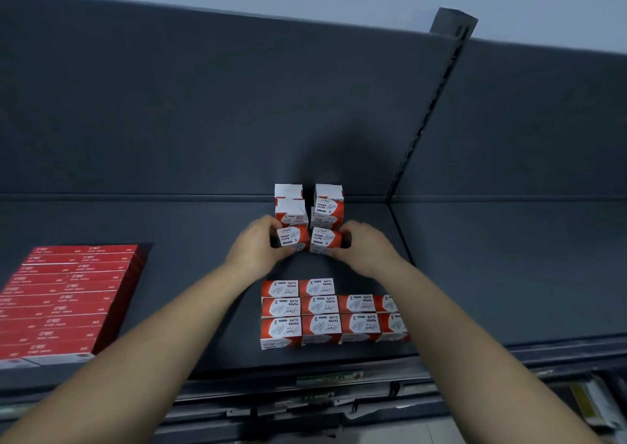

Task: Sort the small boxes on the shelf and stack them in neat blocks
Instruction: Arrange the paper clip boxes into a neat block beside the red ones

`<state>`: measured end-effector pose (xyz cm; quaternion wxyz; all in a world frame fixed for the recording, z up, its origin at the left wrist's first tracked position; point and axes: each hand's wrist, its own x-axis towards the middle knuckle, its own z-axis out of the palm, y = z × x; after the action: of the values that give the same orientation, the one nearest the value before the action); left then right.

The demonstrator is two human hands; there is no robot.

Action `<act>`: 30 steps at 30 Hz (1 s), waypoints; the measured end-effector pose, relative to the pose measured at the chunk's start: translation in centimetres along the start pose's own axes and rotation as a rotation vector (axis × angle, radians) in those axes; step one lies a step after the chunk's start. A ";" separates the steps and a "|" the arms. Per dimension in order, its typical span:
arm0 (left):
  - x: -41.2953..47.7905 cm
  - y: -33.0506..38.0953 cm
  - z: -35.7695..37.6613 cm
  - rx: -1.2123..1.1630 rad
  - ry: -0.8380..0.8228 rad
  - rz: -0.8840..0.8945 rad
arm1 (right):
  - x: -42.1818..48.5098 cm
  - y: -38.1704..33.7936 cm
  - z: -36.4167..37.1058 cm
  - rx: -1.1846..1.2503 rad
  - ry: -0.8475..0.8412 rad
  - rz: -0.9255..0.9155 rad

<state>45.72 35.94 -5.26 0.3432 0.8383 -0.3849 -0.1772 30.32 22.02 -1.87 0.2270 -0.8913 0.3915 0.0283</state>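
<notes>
Your left hand is curling its fingers and thumb around one paper-clip box, and your right hand is gripping a second paper-clip box the same way. You are holding the two side by side, almost touching, over the middle of the shelf. Just behind them, two short piles are standing against the shelf's back edge, the left pile and the right pile; how many boxes each is holding is hard to tell. Nearer you, by the front edge, a front block of the same boxes is showing ten tops: two in the far row and four in each of the two nearer rows. Flat red boxes are lying packed together towards the shelf's front left corner.
</notes>
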 end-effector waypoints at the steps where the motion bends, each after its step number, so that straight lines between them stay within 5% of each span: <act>1: 0.0 -0.1 -0.1 0.004 -0.014 -0.003 | -0.1 0.0 -0.2 0.062 -0.003 -0.005; 12: -2.4 4.1 -5.1 -0.615 -0.138 0.114 | -4.9 0.4 -4.9 0.988 -0.053 -0.141; 19: -4.6 8.5 -6.8 -0.824 -0.071 0.167 | -7.5 -0.2 -8.4 1.014 0.052 -0.278; 30: -7.3 12.2 -6.9 -0.811 -0.028 0.232 | -10.1 1.0 -10.6 1.092 0.073 -0.359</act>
<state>38.49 38.87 8.53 0.6578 0.5839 -0.3803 -0.2858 21.27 23.76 9.55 0.6417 -0.6979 0.1995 -0.2477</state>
